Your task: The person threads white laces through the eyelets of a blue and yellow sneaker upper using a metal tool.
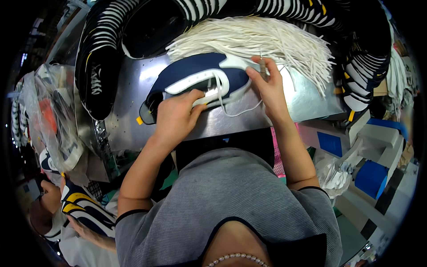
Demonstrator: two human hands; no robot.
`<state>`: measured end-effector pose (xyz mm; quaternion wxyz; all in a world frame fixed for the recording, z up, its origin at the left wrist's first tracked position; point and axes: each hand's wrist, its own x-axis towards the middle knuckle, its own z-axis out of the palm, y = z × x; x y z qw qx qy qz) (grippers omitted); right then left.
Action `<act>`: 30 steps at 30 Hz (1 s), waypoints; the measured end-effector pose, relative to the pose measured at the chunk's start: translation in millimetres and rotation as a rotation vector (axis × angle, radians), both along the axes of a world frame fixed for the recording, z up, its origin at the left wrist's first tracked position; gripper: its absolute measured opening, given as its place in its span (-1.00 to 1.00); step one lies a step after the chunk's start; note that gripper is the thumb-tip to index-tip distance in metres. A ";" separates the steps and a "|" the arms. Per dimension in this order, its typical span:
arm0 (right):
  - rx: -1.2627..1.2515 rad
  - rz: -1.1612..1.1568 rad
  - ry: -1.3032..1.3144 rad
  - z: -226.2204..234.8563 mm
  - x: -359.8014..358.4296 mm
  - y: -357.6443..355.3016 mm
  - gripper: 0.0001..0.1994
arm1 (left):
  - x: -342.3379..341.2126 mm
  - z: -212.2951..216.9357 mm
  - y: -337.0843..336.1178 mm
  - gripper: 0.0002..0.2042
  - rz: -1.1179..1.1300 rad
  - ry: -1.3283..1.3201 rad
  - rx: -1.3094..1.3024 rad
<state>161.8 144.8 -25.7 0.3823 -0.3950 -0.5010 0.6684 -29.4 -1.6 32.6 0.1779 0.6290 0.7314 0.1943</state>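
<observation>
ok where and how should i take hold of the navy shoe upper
Probably by the near side of its white eyelet band, coming from the wearer's side and pinching across the edge: the navy shoe upper lies with that band facing up, so its inner edge offers a rim to grip, and the left hand holds it about there.

Shiny smooth metal tabletop (307, 107), matt shoe upper (189, 71)

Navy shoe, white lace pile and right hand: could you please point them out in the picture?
Navy shoe (191, 66), head view: on its plain navy panel.
White lace pile (262, 39), head view: middle of the pile.
Right hand (272, 90), head view: middle of the hand.
</observation>
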 end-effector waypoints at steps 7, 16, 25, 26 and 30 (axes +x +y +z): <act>0.197 0.254 -0.291 7.9 -2.7 -37.0 -0.78 | 23.7 4.3 7.3 -0.83 0.026 0.028 0.295; 0.544 0.441 -0.358 22.5 51.6 -56.1 -0.87 | -17.5 48.0 13.2 -0.80 0.318 -0.146 0.542; 0.300 0.653 -0.539 25.4 147.0 -98.1 -0.88 | -22.7 81.7 28.0 -0.79 0.259 -0.248 0.525; 0.248 0.587 -0.414 25.2 144.5 -100.2 -0.88 | -16.7 58.1 29.3 -0.78 0.162 -0.285 0.393; 0.062 0.280 -0.293 33.5 88.7 -64.0 -0.86 | 0.6 -7.0 18.7 -0.71 -0.075 0.098 -0.022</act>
